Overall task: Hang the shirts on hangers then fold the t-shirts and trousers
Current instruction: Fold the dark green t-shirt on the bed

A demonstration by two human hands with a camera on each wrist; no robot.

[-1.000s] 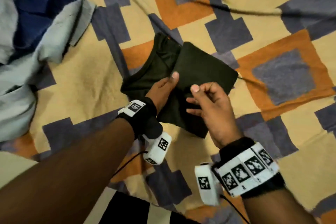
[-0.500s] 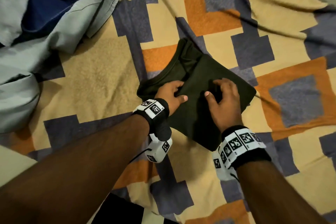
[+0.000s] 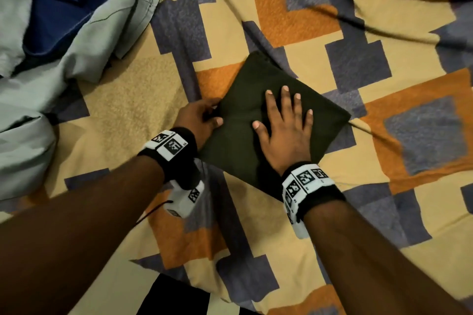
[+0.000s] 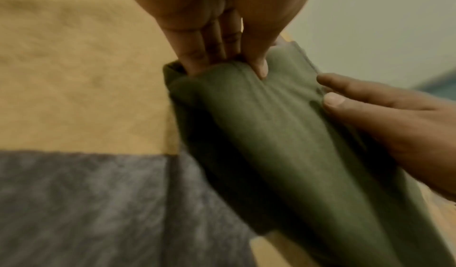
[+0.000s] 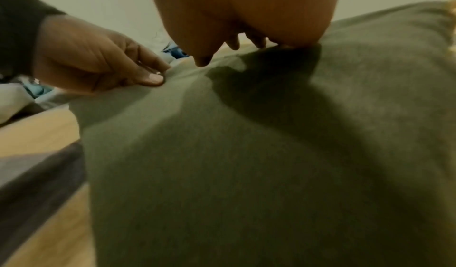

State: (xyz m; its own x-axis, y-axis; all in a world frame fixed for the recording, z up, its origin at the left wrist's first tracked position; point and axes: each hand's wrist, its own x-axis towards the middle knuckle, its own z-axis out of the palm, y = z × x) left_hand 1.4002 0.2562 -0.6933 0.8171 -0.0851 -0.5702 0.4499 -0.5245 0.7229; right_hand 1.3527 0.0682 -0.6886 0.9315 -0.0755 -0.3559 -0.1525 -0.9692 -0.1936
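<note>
Folded green t-shirt (image 3: 258,112) lies on the patterned blanket (image 3: 128,100). Right hand (image 3: 286,130) presses flat on top, fingers spread; left hand (image 3: 198,119) pinches the t-shirt's left edge, thumb on top.

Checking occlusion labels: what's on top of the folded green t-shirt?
Right hand lies flat on the t-shirt; left hand pinches its edge. Blanket directly beneath is covered.

Right hand (image 5: 246,17) flat on olive t-shirt (image 5: 246,154), fingers spread toward twelve o'clock. Left hand (image 5: 93,60) at ten o'clock pinches the shirt's edge.
</note>
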